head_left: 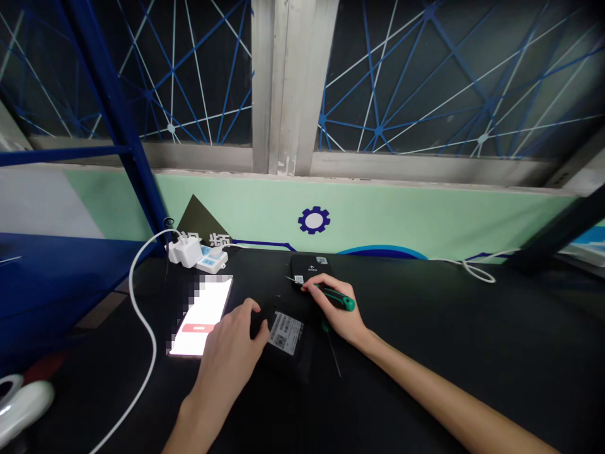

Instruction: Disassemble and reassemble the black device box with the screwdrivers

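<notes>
My left hand (231,347) rests with curled fingers on the left end of a black box-shaped device (288,343) that carries a white barcode label. My right hand (338,309) is closed around a green-handled screwdriver (343,301), its tip pointing left toward a small black part (309,265) with white stickers. A second thin screwdriver (332,350) lies on the black table just right of the device.
A lit phone (201,315) lies to the left of my left hand. Behind it stands a white power strip with a charger (196,253) and a white cable (142,328) looping down the table. A blue shelf frame (113,113) rises at the left.
</notes>
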`<state>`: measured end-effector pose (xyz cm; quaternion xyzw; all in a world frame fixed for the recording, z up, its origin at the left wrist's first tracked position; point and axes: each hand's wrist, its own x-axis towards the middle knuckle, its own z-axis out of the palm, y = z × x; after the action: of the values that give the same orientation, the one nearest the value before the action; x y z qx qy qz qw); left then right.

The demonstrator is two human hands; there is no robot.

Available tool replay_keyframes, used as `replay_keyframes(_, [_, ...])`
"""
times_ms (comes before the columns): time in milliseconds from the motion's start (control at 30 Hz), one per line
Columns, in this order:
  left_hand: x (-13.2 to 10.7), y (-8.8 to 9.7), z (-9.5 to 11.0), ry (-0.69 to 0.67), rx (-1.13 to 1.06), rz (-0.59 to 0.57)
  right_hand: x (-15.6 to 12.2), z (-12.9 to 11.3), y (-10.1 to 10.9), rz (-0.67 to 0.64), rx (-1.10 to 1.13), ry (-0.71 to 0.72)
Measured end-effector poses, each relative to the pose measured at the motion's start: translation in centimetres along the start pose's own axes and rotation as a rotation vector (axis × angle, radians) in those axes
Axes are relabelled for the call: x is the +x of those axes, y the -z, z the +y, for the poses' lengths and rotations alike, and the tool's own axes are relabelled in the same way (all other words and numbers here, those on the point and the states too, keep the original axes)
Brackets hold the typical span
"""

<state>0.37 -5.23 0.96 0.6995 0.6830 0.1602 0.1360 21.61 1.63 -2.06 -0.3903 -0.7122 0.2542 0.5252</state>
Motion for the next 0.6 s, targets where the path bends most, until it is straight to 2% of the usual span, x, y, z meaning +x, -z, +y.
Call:
replay_keyframes(200, [0.5, -0.9, -0.9, 0.006, -0.036, 0.011, -0.1, -0.2, 0.1, 0.079, 0.097, -0.038])
replay_keyframes(367, [0.5, -1.6, -1.6, 0.003, -0.153, 0.027, -0.1, -0.6, 0.7, 0.113, 0.149, -0.063])
replay_keyframes(600, [0.5, -1.5, -1.9, -0.019, -0.163, 0.007, -0.1, -0.6, 1.7, 0.122, 0.291, -0.077])
